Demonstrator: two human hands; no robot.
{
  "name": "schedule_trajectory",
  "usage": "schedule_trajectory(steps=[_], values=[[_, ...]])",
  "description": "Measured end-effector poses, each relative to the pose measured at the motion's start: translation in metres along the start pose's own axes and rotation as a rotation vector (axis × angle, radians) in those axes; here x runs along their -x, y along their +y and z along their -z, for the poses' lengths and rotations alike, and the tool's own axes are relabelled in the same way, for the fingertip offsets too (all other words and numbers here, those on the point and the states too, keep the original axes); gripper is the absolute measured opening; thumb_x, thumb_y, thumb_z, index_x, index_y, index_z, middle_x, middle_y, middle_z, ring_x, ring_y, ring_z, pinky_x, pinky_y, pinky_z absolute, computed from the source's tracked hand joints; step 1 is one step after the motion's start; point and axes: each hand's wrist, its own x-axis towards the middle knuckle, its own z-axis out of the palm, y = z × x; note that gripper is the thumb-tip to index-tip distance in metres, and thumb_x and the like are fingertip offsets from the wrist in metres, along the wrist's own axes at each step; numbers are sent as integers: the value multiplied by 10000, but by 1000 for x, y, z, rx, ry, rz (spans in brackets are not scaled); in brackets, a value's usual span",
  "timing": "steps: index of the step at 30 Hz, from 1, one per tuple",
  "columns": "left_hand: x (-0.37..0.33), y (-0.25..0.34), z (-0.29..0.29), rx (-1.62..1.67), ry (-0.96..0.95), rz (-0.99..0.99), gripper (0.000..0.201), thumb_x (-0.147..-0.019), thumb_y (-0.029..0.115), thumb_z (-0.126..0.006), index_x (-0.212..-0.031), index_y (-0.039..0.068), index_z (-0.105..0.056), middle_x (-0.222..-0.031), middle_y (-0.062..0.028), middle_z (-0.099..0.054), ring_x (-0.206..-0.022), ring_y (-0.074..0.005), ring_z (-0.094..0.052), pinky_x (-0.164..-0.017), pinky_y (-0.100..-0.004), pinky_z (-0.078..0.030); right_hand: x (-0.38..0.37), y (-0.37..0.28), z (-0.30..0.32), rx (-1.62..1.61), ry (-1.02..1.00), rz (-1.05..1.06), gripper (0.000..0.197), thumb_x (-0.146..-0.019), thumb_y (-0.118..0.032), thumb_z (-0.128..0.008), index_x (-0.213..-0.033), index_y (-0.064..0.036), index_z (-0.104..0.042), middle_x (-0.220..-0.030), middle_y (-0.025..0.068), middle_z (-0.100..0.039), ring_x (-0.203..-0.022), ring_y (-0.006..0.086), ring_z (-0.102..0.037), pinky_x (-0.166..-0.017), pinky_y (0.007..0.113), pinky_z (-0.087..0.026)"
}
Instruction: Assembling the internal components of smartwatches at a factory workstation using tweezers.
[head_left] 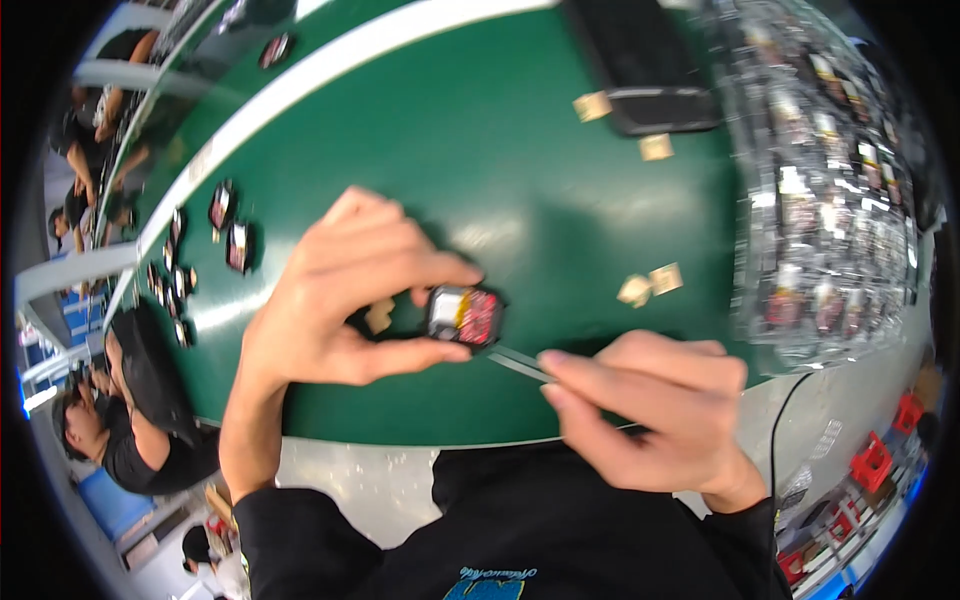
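- A small square black-and-red component (465,316) is pinched between thumb and fingers of the left hand (340,295), above the green worktop (520,150).
- Metal tweezers (520,362) are clamped in the right hand (655,415); their long axis points up-left at the component's lower edge, tips just beside it.
- Similar components (228,225) lie left of the left hand; a clear tray (830,190) sits beyond the right hand.
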Motion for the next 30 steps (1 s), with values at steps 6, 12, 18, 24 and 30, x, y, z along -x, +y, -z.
schedule_trajectory(steps=[6, 12, 18, 24, 30], values=[[-2, -6, 5, 5, 164, 137, 546, -648, 242, -1034, -1113, 39, -831, -826, -42, -715, -741, -177, -626, -695, -331, -453, 12, 9, -9, -116, 33, 37, 233, -861, 9, -847, -1091, 5, -811, -810, 34, -674, -584, 189, -649, -520, 318, -530], [-145, 29, 17, 49, 150, -173, 541, -700, 232, -1016, -1171, 45, -827, -972, -64, -762, -817, -186, -664, -685, -313, -482, 13, 12, -1, -142, 54, 31, 170, -913, -27, -821, -1076, 19, -812, -809, 65, -665, -577, 224, -628, -521, 359, -518], [-250, 31, -17, 27, 16, -431, 488, -838, 214, -943, -1293, 87, -820, -1225, -85, -724, -1176, -295, -655, -1061, -427, -498, 9, 8, -6, -185, 59, 17, 169, -916, -42, -823, -1076, 11, -822, -792, 68, -659, -554, 225, -610, -515, 357, -503], [-221, 0, 1, -74, 154, -297, 429, -900, 197, -888, -1304, 82, -800, -1318, -107, -739, -1261, -323, -649, -1121, -454, -496, 10, 6, 2, -187, 69, -1, 215, -881, -30, -858, -1091, 7, -836, -759, 61, -663, -527, 177, -578, -497, 319, -462], [-78, -109, 79, -852, 363, 393, 469, -902, 410, -854, -1223, 73, -794, -1216, -110, -724, -1192, -334, -674, -982, -483, -529, 8, 4, 3, -209, -1, -2, 186, -865, -10, -852, -1049, 10, -839, -743, 53, -663, -528, 168, -576, -490, 316, -442]])
